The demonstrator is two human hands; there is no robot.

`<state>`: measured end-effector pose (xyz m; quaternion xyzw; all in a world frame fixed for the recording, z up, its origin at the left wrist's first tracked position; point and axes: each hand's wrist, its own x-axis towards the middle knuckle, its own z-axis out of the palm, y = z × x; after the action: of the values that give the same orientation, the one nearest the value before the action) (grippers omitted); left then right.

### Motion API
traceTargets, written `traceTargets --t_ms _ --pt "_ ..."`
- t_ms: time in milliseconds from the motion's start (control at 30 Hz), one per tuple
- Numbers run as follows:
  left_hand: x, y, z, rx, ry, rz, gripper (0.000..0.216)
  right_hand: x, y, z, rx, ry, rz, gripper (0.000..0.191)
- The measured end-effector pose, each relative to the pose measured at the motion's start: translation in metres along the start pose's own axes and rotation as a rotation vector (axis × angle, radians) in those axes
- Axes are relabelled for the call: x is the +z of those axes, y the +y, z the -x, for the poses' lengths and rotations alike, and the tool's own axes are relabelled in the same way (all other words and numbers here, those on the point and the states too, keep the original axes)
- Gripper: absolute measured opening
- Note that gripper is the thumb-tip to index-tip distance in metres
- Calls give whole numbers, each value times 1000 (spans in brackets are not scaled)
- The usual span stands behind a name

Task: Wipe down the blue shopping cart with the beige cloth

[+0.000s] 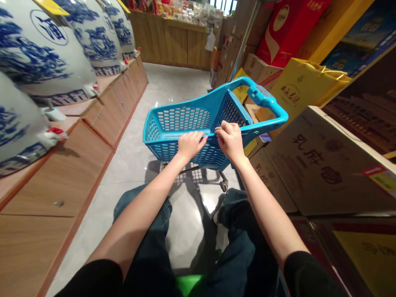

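A blue plastic shopping cart (173, 123) with a mesh basket stands tilted in the aisle ahead of me, its handle (272, 105) up at the right. My left hand (190, 144) grips the near rim of the basket, fingers curled over the edge. Right beside it, my right hand (230, 138) is closed on the same rim near the folding flap (230, 109). The basket looks empty. My legs in dark jeans show below.
Large blue-and-white ceramic jars (40, 53) sit on a wooden counter (62, 173) along the left. Cardboard boxes (318, 165), a yellow gift bag (303, 84) and red boxes (287, 29) crowd the right. A grey tiled aisle (173, 86) runs to wooden shelving (173, 39).
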<state>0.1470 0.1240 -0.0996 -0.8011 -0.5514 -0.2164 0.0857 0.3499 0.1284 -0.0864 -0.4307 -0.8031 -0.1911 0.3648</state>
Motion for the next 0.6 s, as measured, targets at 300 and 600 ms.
traceTargets --t_ms 300,600 --pt "0 -11 -16 -20 -48 -36 43 17 25 -18 17 116 26 26" --pt "-11 -3 -18 5 -173 -47 38 23 -2 -13 25 40 -74 35"
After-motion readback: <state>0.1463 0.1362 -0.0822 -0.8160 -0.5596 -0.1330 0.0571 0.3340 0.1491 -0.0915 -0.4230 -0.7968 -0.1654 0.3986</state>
